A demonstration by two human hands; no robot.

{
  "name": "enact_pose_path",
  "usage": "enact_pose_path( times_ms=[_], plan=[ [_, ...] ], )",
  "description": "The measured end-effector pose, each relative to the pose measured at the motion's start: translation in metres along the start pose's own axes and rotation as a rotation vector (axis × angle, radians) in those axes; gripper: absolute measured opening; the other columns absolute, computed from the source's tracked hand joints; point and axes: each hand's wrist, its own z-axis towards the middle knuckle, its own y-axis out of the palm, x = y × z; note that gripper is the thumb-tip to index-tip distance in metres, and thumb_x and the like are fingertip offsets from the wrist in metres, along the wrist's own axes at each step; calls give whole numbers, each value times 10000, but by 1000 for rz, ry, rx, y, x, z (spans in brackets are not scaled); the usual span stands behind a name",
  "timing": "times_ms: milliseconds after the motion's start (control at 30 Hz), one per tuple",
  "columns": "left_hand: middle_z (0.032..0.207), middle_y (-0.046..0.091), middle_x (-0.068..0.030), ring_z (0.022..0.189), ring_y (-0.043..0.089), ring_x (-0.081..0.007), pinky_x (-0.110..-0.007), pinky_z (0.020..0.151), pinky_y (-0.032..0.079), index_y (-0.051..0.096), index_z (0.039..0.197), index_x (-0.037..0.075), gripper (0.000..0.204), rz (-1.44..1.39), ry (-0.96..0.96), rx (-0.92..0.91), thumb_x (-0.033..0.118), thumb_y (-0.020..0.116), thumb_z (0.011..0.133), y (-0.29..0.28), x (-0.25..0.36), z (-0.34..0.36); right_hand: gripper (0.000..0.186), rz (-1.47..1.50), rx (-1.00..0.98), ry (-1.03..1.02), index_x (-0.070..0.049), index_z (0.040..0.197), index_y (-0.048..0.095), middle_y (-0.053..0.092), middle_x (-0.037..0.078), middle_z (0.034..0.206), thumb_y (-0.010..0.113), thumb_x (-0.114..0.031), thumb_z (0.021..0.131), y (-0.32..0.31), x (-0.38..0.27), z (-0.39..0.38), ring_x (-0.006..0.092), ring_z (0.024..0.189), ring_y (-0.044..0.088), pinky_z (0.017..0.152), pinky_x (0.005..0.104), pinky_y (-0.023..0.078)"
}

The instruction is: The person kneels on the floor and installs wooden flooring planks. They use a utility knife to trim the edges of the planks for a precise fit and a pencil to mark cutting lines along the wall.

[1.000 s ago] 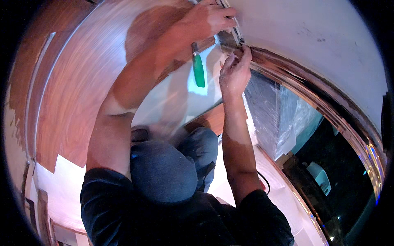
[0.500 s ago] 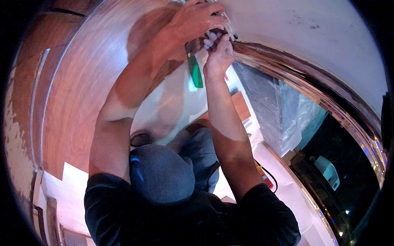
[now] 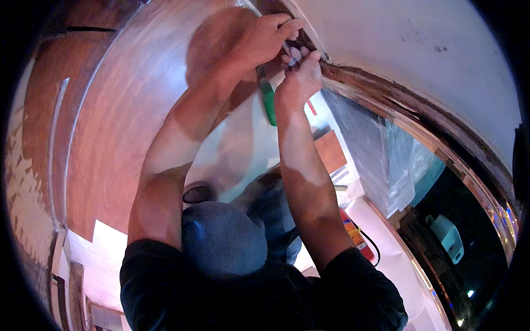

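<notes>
Both arms reach up to the seam where a wood-grain panel meets a whitish surface. My left hand point(image 3: 270, 39) is at the panel's edge, fingers bent and closed near a narrow pale strip point(image 3: 253, 7). Just below it, my right hand point(image 3: 301, 77) is turned palm up, its fingers curled against the dark seam point(image 3: 310, 51). What either hand pinches is hidden or too small to make out. A green-handled tool with a flat blade point(image 3: 268, 102) hangs or lies beside my right wrist; whether a hand holds it, I cannot tell.
The wood-grain panel point(image 3: 121, 116) curves along the left, the whitish surface point(image 3: 408, 55) fills the upper right. A dark, rough-edged frame point(image 3: 397, 102) borders a window with plastic sheeting point(image 3: 359, 129). Lower down are a brown board point(image 3: 331, 151) and a red canister with a black hose point(image 3: 359, 237).
The whole view has shifted, so the surroundings appear lower and to the right. My left fingers have come down slightly toward the right hand. The right wrist now overlaps part of the green handle.
</notes>
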Motion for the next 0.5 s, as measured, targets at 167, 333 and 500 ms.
enact_pose_path(
  times_ms=[167, 333, 500],
  plan=[
    [868, 735, -88, 719, 681, -153, -325, 641, 575, 737, 1015, 2, 406, -261, -160, -74, 396, 642, 1023, -2, 6, 10, 578, 195, -112, 26, 27, 1242, 575, 699, 127, 1020, 362, -498, 1127, 11, 13, 10, 176, 826, 654, 758, 323, 556],
    [867, 748, -90, 746, 694, -172, -346, 703, 567, 737, 1035, 7, 494, 40, -152, -82, 490, 635, 1013, -17, 24, 7, 595, 118, -105, 150, 23, 1270, 567, 701, 120, 1021, 365, -516, 1120, 3, -3, 7, 206, 864, 663, 823, 347, 560],
    [949, 724, -217, 908, 685, -365, -467, 835, 520, 673, 1030, -20, 544, -19, 83, 280, 508, 542, 1051, -25, -36, 33, 483, -586, -240, -113, 40, 1127, 680, 715, 158, 1023, 417, -365, 1131, -66, -41, -26, 224, 868, 670, 833, 352, 540]
  ],
)
